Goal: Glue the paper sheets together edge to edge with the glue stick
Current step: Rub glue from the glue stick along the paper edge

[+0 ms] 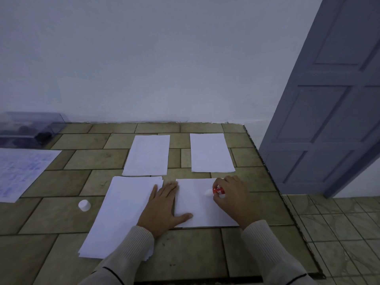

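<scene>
A single white sheet [199, 212] lies on the tiled table in front of me. My left hand [162, 204] presses flat on its left edge, fingers straight, thumb on the paper. My right hand [232, 196] grips a red glue stick [218, 190], whose white tip [207, 192] points left and touches the sheet. A stack of white sheets [121, 214] lies to the left, partly under my left forearm. Two more white sheets lie farther back: one at the middle [147, 155], one to the right [210, 153]. The white cap [84, 205] stands left of the stack.
A printed sheet [20, 171] lies at the left edge, with a clear plastic box [30, 128] behind it against the wall. The table's right edge [273, 182] drops to a tiled floor [339, 233]. A grey-blue door [329, 99] stands at the right.
</scene>
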